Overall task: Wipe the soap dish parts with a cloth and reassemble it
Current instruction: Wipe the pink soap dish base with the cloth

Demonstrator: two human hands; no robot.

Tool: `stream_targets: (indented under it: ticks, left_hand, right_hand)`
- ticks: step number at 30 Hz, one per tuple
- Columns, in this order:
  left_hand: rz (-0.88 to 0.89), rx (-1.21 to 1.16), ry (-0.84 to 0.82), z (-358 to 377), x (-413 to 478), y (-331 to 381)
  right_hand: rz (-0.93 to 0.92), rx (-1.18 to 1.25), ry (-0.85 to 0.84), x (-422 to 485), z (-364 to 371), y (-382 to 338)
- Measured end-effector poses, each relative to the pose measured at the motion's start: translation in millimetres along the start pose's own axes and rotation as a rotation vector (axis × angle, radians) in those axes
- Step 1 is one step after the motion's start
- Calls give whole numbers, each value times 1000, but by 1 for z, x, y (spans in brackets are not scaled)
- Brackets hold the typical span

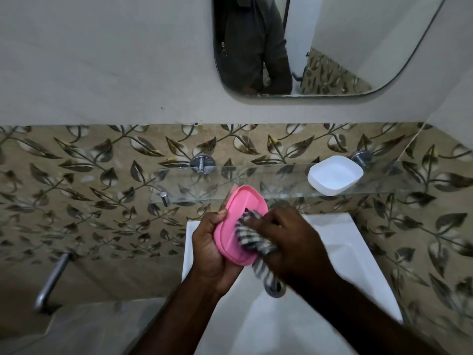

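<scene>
Pink tray [230,237] gripped in left hand [210,249], striped cloth [245,234] gripped in right hand [289,239].

The pink oval plastic soap-dish tray [230,226] is tilted on edge over the white wash basin [345,252], gripped along its left rim by the left hand [210,249]; a small dark slot shows near its middle. The grey-and-white striped cloth [247,234] is pressed against the tray's face under the fingers of the right hand [289,239], its loose end hanging below. The white rounded-square plastic base [335,178] sits open side up near the right end of the glass shelf [281,183].
</scene>
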State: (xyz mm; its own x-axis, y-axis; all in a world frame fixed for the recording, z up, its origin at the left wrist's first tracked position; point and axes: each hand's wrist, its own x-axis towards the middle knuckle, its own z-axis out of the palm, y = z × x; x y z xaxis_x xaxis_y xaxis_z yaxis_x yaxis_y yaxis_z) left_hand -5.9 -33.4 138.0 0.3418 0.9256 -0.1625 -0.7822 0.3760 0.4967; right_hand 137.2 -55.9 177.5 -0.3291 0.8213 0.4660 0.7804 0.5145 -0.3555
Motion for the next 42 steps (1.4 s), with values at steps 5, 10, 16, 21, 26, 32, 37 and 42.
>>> stream_targets:
  ticks: [5, 10, 16, 21, 26, 32, 37, 42]
  left_hand:
    - [-29, -19, -13, 0, 0, -1]
    - [-96, 23, 9, -7, 0, 2]
    - [-40, 9, 15, -4, 6, 2]
    - [-79, 39, -10, -4, 4, 7]
    - [-9, 29, 8, -1, 7, 2]
    - [-53, 60, 9, -12, 7, 5]
    - [-71, 90, -4, -4, 6, 11]
    - [-34, 66, -24, 1, 6, 9]
  right_hand:
    - [-31, 49, 22, 3, 7, -7]
    - [-213, 34, -166, -3, 0, -2]
    - [-25, 135, -7, 13, 7, -3]
    - [-231, 115, -148, 6, 5, -4]
    - [60, 243, -2, 25, 1, 15]
    - [-261, 149, -201, -6, 5, -8]
    - [-202, 58, -110, 2, -11, 13]
    - [-305, 109, -183, -16, 0, 2]
